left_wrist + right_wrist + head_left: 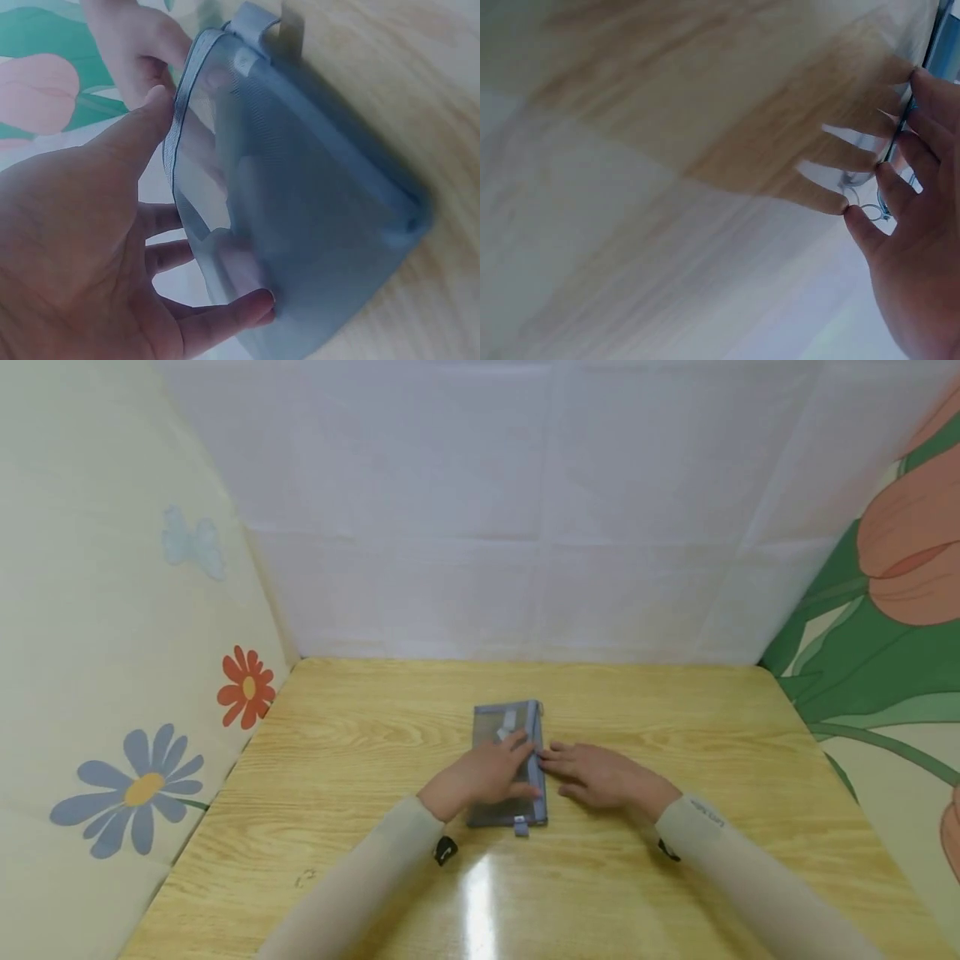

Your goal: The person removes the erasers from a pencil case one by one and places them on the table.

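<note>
A grey-blue mesh zipper pouch (498, 814) lies flat on the table, longer from front to back than across. My left hand (483, 772) is over its middle, fingers spread on the mesh. In the left wrist view, that hand's thumb and fingers (225, 322) reach along one edge of the pouch (315, 210) without curling round it. My right hand (603, 774) lies low beside the pouch's right edge, its extended fingertips touching that edge in the right wrist view. A pale patch (510, 720) shows on or under the mesh; I cannot tell which.
The wood-grain table (360, 727) extends around the pouch. A white cloth (480, 527) hangs behind, with flower-printed cloths at left (90, 652) and right (900, 652). A small fabric tab (521, 828) sticks out at the pouch's near end.
</note>
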